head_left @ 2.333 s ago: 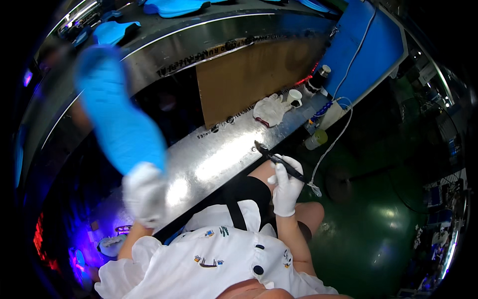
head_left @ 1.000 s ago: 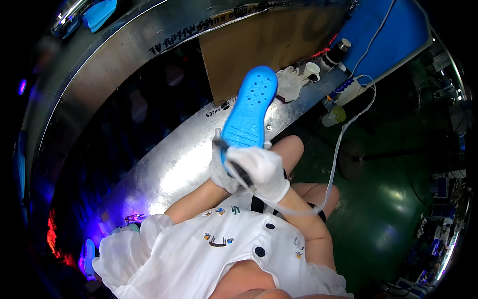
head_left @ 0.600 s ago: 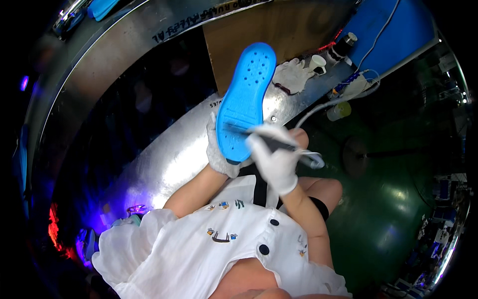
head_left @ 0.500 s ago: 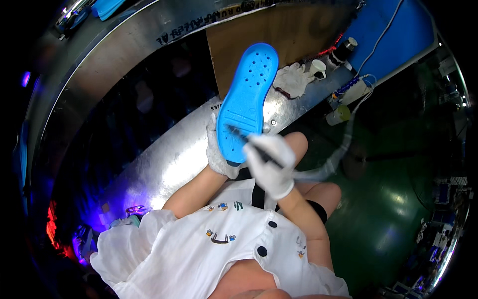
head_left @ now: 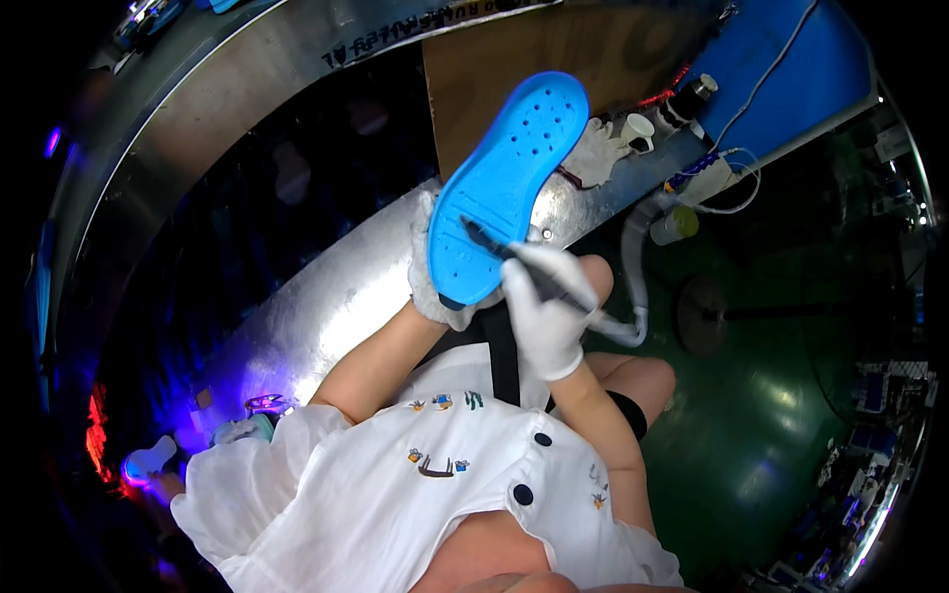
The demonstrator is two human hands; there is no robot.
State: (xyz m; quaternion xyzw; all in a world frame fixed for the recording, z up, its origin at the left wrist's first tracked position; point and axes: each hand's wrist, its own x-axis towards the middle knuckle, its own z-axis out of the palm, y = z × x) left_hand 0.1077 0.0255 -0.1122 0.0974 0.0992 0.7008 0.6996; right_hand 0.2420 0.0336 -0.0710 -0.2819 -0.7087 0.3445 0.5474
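Noted since half a second ago: more rightward lean on the blue sole [head_left: 499, 183], slim black tool [head_left: 484, 239] moved slightly farther up its face, pale tube [head_left: 638, 287] swung leftward. Starting at left hand [head_left: 422, 287], white-gloved: closed on lower part of sole from behind and left, raised above near side of metal desk [head_left: 341, 301]. Cannot see most of its fingers. Probably cradled so to leave the upward face bare and braced against the tool. At right hand [head_left: 547, 316], also gloved: clamped around the tool's shaft, pen-fashion, likely for fine control, with tip aimed at the grooved stretch of sole. Cannot tell contact from hovering there. Trailing behind that hand, tube looped out rightward, perhaps to stay off sole and wrist. Farther out, toward far right of desk: loose white glove [head_left: 591, 158], white cup [head_left: 637, 128], dark bottle [head_left: 692, 97], likely set there to spare elbow room. Behind sole, upright: brown cardboard sheet [head_left: 455, 109]. Off desk's right edge: yellow-lidded jar [head_left: 675, 226].
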